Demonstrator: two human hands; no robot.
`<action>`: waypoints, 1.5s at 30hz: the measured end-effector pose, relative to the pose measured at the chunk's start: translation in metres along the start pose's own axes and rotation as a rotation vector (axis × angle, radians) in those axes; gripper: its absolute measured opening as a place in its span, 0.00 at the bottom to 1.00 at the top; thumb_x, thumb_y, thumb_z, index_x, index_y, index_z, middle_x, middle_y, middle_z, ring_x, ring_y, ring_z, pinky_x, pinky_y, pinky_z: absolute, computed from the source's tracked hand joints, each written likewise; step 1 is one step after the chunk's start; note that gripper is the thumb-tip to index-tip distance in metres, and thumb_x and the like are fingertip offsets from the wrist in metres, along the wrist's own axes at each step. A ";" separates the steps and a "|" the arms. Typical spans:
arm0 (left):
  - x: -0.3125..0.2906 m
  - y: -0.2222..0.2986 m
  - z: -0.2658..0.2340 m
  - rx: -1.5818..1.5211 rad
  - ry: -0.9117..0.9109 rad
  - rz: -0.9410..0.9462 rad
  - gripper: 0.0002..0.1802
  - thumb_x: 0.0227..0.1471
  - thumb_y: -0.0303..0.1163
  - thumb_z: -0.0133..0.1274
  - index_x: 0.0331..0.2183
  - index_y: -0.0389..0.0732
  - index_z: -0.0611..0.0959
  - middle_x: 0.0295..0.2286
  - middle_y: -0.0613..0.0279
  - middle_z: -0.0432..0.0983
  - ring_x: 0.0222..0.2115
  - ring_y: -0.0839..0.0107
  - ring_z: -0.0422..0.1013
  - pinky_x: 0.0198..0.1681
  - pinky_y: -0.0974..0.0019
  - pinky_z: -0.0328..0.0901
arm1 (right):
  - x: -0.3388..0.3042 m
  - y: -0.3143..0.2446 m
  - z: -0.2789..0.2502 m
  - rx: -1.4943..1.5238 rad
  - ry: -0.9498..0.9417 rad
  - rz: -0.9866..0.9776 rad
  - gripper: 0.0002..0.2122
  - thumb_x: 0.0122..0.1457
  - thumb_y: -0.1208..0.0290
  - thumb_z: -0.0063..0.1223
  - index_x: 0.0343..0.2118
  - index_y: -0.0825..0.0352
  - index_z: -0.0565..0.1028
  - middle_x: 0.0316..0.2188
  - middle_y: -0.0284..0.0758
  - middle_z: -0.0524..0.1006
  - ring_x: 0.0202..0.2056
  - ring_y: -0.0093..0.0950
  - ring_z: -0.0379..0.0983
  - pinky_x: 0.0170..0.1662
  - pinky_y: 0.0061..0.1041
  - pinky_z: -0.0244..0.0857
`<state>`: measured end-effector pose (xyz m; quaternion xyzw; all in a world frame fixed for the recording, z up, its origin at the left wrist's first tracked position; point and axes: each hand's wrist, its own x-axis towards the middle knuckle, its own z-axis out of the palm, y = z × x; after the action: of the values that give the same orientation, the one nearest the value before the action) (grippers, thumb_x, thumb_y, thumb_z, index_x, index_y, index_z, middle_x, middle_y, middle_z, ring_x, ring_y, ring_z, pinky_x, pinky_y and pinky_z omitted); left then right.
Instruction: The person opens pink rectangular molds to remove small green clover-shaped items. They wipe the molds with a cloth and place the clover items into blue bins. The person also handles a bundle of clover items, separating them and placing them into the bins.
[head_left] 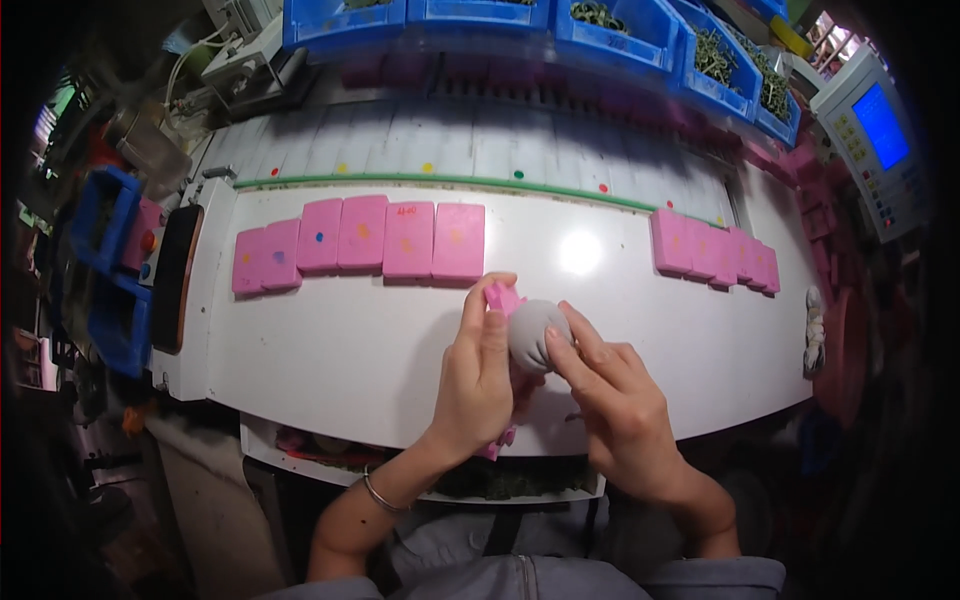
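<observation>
My left hand [477, 375] is closed around a small pink piece [503, 298], whose jagged top shows between thumb and fingertips. More pink shows below its palm, over the table's front edge. My right hand [618, 405] grips a smooth grey ball-like thing [540, 336] with creases in its surface, thumb and forefinger pressed on it. The grey ball touches or nearly touches the pink piece; the exact contact is hidden. Beyond the left hand lies a row of pink rectangular blocks [458, 243] with small coloured marks. A second group of pink blocks [672, 245] lies at the right.
The white table [330, 350] ends behind at a green strip [480, 184] before pale slats with coloured dots. Blue bins [615, 45] of small parts hang above. A dark phone-like slab [178, 280] lies left; a control box with a blue screen [880, 125] stands right. An open drawer [590, 490] sits below.
</observation>
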<state>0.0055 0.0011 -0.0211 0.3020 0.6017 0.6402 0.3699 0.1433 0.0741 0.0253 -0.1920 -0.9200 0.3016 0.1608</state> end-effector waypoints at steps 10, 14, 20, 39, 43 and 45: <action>0.012 0.000 -0.006 -0.189 0.005 0.069 0.24 0.61 0.39 0.30 0.41 0.29 0.73 0.33 0.51 0.76 0.35 0.70 0.72 0.40 0.70 0.66 | -0.019 -0.008 0.026 -0.145 -0.012 -0.093 0.34 0.34 0.87 0.49 0.52 0.64 0.67 0.56 0.46 0.61 0.35 0.34 0.66 0.38 0.27 0.62; 0.010 -0.004 -0.010 -0.217 0.030 0.047 0.24 0.61 0.39 0.30 0.41 0.29 0.73 0.33 0.53 0.76 0.34 0.72 0.71 0.38 0.71 0.65 | -0.010 -0.011 0.014 -0.032 -0.070 -0.046 0.33 0.34 0.90 0.46 0.51 0.67 0.68 0.55 0.48 0.62 0.34 0.35 0.66 0.38 0.28 0.63; 0.014 -0.006 -0.006 -0.006 0.062 0.152 0.28 0.61 0.42 0.26 0.44 0.28 0.71 0.36 0.48 0.75 0.34 0.69 0.72 0.36 0.71 0.67 | -0.014 -0.008 0.022 -0.154 -0.106 -0.069 0.34 0.35 0.85 0.49 0.53 0.63 0.67 0.56 0.45 0.61 0.37 0.34 0.65 0.39 0.26 0.60; 0.003 0.014 -0.036 -0.113 -0.508 -0.151 0.40 0.50 0.52 0.52 0.55 0.34 0.62 0.33 0.59 0.77 0.27 0.80 0.70 0.34 0.75 0.66 | 0.019 -0.001 0.026 0.552 0.225 0.142 0.11 0.46 0.80 0.58 0.34 0.71 0.74 0.25 0.35 0.72 0.29 0.27 0.68 0.35 0.23 0.61; 0.005 0.013 -0.048 -0.097 -0.456 -0.039 0.34 0.54 0.49 0.48 0.55 0.37 0.64 0.31 0.60 0.77 0.24 0.82 0.68 0.29 0.78 0.66 | 0.025 -0.005 0.043 0.620 0.227 0.155 0.15 0.46 0.79 0.58 0.39 0.71 0.72 0.28 0.36 0.73 0.31 0.27 0.69 0.37 0.23 0.61; 0.009 0.021 -0.054 -0.002 -0.317 -0.004 0.30 0.57 0.50 0.42 0.52 0.37 0.68 0.28 0.61 0.77 0.23 0.81 0.69 0.27 0.77 0.65 | 0.036 -0.007 0.052 0.621 0.285 0.160 0.21 0.46 0.78 0.58 0.45 0.71 0.68 0.30 0.38 0.73 0.34 0.28 0.69 0.39 0.24 0.62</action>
<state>-0.0467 -0.0211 -0.0056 0.3977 0.5359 0.5842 0.4619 0.0885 0.0598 -0.0040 -0.2456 -0.7346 0.5488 0.3144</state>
